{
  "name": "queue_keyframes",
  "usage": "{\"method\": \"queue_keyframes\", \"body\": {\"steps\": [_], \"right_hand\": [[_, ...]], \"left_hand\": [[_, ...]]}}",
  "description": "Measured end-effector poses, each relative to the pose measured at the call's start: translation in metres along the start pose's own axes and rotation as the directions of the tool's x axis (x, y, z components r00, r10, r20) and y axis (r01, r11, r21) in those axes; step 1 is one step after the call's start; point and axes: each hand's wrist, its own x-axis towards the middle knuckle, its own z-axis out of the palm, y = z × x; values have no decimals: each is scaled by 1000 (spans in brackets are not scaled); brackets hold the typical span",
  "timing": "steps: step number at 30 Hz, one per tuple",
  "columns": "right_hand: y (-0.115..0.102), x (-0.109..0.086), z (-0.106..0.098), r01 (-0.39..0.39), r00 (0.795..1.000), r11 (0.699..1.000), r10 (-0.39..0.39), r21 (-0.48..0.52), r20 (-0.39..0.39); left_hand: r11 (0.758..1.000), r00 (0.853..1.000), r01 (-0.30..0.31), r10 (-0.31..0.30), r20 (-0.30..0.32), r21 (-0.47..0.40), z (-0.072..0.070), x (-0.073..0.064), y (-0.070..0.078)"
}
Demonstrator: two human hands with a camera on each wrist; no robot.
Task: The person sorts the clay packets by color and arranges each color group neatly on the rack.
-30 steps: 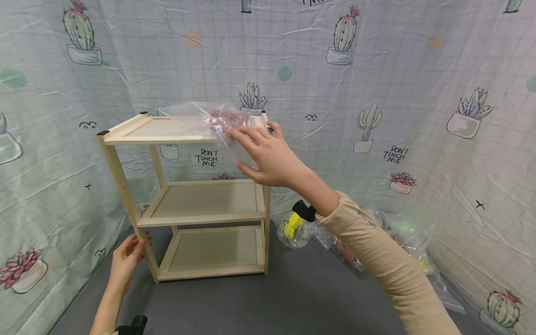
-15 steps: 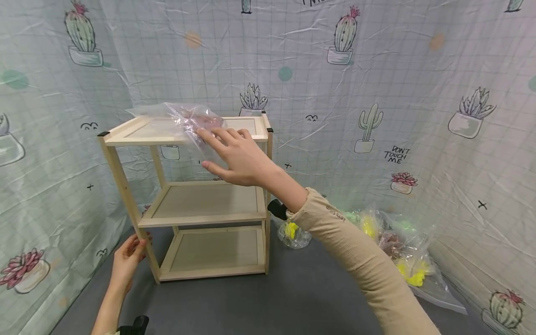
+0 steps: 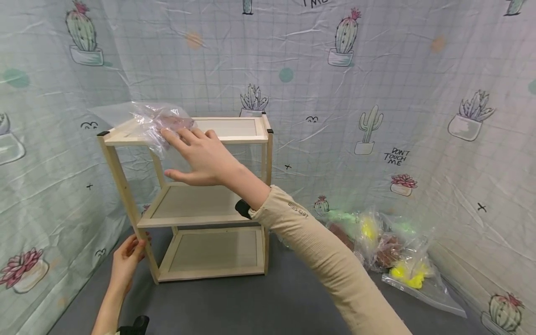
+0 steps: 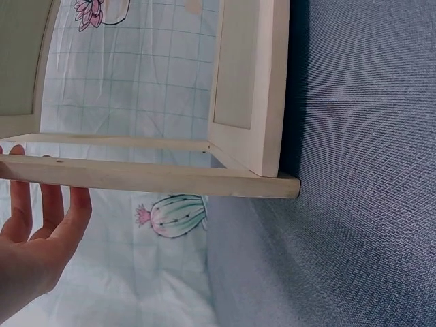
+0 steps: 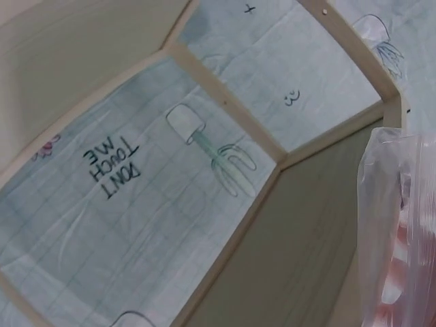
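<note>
1. Head view: I see the right hand (image 3: 205, 160), thumb apart from nearly straight fingers, touching a clear bag (image 3: 161, 121) just beyond them atop the wooden rack (image 3: 201, 221). Other bags (image 3: 387, 251) lie well off to its right.
2. Left wrist view: I see the left hand (image 4: 37, 255) clamped round the rack's leg (image 4: 150, 178).
3. Right wrist view: I see the bag; finger positions I cannot tell.

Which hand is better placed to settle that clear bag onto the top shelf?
Probably the right hand: it is at the clear bag, beside the top shelf. The left hand is lower, holding the front left post.
</note>
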Motion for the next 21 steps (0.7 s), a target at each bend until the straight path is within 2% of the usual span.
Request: {"method": "queue_keyframes", "body": {"steps": [2, 3, 6, 12, 21], "right_hand": [[-5, 6, 0, 5, 1000, 1000, -5, 1, 10], [-7, 8, -1, 7, 1000, 1000, -7, -1, 15], [-11, 13, -1, 4, 999, 1000, -4, 0, 41], [-12, 12, -4, -23, 996, 1000, 22, 17, 82], [-2, -13, -10, 7, 1000, 1000, -7, 24, -4]], "left_hand": [[1000, 1000, 4, -4, -22, -6, 2, -1, 1], [999, 998, 18, -15, -55, 42, 4, -1, -1], [997, 998, 20, -15, -66, 70, 5, -1, 1], [999, 999, -7, 9, -31, 41, 2, 2, -1], [999, 999, -31, 31, 10, 10, 0, 0, 3]]}}
